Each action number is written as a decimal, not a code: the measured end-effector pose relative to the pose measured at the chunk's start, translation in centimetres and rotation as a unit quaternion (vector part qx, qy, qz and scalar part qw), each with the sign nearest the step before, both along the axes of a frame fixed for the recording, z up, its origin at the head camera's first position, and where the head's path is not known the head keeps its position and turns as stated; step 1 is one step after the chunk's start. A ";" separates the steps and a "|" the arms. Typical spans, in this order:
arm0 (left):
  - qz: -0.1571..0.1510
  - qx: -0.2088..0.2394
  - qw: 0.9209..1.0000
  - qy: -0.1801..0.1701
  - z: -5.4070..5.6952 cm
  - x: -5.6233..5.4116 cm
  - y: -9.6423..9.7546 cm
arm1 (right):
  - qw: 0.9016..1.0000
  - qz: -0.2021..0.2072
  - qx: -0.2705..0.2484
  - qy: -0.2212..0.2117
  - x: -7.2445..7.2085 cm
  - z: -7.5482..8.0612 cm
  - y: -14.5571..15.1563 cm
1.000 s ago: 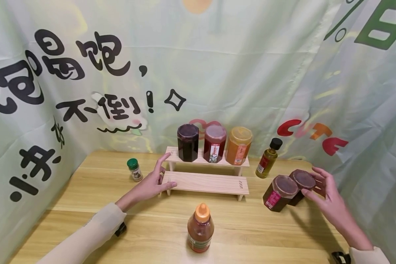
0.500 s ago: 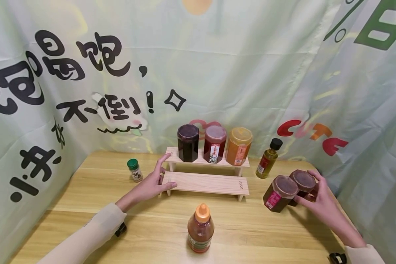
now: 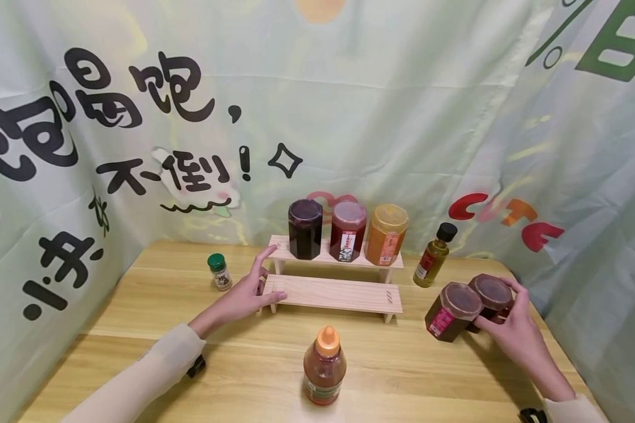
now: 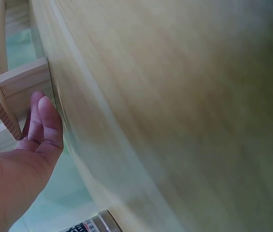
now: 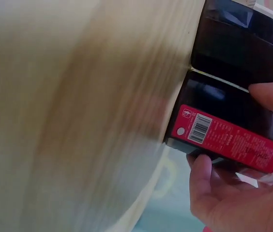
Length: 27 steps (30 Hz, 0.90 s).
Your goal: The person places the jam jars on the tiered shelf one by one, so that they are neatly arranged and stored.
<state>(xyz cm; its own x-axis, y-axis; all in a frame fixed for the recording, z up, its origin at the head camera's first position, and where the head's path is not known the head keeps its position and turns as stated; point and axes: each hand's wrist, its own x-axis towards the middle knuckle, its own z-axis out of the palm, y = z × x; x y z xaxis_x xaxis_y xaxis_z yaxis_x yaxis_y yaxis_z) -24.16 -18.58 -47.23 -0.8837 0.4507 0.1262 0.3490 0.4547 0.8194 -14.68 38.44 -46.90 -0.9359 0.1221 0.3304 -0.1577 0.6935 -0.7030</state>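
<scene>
My left hand (image 3: 240, 301) grips the left end of a two-step wooden display rack (image 3: 330, 292), thumb over the lower shelf. In the left wrist view its fingers (image 4: 51, 118) curl beneath the shelf end. At the right, my right hand (image 3: 518, 332) holds a dark hexagonal jar (image 3: 491, 290) between thumb and fingers. The right wrist view shows that jar's red barcode label (image 5: 228, 137), with the jar upright at the tabletop. Close against it stands a second dark jar (image 3: 457, 301) with a pink label. Part of the held jar is hidden behind it.
On the upper shelf stand a black jar (image 3: 305, 229), a red jar (image 3: 348, 231) and an orange jar (image 3: 386, 235). An oil bottle (image 3: 430, 262) is right of the rack, a green-capped shaker (image 3: 220, 272) left. An orange-capped squeeze bottle (image 3: 324, 370) stands in front. A printed curtain (image 3: 402, 106) hangs behind.
My right hand has moved left onto the rear dark jar, and its thumb and fingers have closed round it. My left hand keeps its hold on the rack.
</scene>
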 end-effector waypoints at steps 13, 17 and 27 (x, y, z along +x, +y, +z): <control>0.002 0.000 1.000 0.000 -0.1 -0.1 0.1 | 0.994 -0.097 0.034 -0.025 0.7 1.6 0.2; 0.005 0.001 1.000 -0.005 -0.2 -0.1 0.0 | 0.993 -0.119 0.012 -0.001 1.1 2.4 0.0; 0.008 0.001 1.000 0.000 -0.3 -0.1 0.0 | 0.979 -0.199 -0.026 0.033 1.7 5.0 -0.5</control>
